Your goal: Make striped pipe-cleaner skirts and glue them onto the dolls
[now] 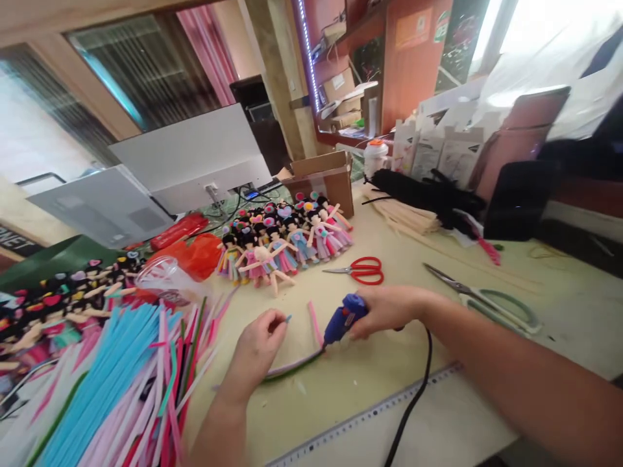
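Note:
My right hand (389, 310) grips a blue hot glue gun (343, 318), its nozzle pointing down-left at the tabletop near a pink and green pipe cleaner strip (292, 366). A black cord (413, 395) runs from the gun toward the near edge. My left hand (257, 347) pinches a small blue piece (288, 318) between fingertips, just left of the gun. A short pink pipe cleaner (315, 321) lies between the two hands.
A heap of blue, pink and white pipe cleaners (111, 389) fills the near left. Small dolls (287, 243) stand in a group at the middle. Red scissors (363, 270), large grey-handled scissors (487, 299), a ruler (370, 415), a cardboard box (326, 175) and monitors (195, 155) surround the work spot.

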The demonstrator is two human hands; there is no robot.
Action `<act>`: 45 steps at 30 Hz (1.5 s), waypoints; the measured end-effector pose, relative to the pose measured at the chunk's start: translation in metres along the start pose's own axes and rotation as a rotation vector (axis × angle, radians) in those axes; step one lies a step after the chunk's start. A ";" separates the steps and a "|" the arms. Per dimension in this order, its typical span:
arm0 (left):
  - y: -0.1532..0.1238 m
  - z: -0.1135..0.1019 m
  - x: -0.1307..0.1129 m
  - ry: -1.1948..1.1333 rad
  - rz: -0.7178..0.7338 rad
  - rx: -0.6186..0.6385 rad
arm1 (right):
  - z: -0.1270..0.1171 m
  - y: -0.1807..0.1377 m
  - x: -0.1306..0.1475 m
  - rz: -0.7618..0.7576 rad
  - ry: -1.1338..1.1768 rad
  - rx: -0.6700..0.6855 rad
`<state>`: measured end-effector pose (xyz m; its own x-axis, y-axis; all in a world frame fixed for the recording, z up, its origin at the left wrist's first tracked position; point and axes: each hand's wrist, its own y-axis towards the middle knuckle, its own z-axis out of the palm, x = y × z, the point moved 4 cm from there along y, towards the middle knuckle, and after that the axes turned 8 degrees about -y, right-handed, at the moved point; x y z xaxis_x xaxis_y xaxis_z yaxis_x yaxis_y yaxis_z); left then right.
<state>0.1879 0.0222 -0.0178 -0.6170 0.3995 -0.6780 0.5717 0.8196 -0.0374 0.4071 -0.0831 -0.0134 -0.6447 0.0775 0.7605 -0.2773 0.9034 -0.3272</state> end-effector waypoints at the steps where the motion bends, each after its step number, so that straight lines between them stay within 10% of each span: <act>1: 0.000 -0.001 0.000 -0.021 -0.013 -0.023 | -0.002 -0.001 0.000 -0.018 0.018 0.013; 10: -0.009 0.001 -0.017 -0.162 0.061 -0.149 | -0.011 0.001 0.000 0.018 0.151 -0.295; 20: -0.003 0.025 -0.015 0.193 0.080 0.075 | 0.003 0.005 0.005 0.088 0.077 -0.280; 25: -0.004 0.025 -0.016 0.271 0.134 0.149 | 0.005 -0.005 -0.001 0.143 0.344 -0.506; 38: -0.039 0.048 -0.069 -0.158 0.196 0.116 | 0.042 -0.017 0.057 0.004 0.490 -0.697; 41: -0.038 0.044 -0.065 -0.280 0.196 0.118 | 0.016 -0.038 0.032 0.076 0.383 -0.818; 45: -0.032 0.032 -0.057 -0.452 0.173 0.053 | -0.060 -0.106 -0.041 0.389 0.169 -1.377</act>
<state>0.2218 -0.0404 -0.0020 -0.2210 0.2998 -0.9280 0.6794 0.7300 0.0741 0.5058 -0.1568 0.0235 -0.4005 0.3691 0.8387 0.8517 0.4876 0.1920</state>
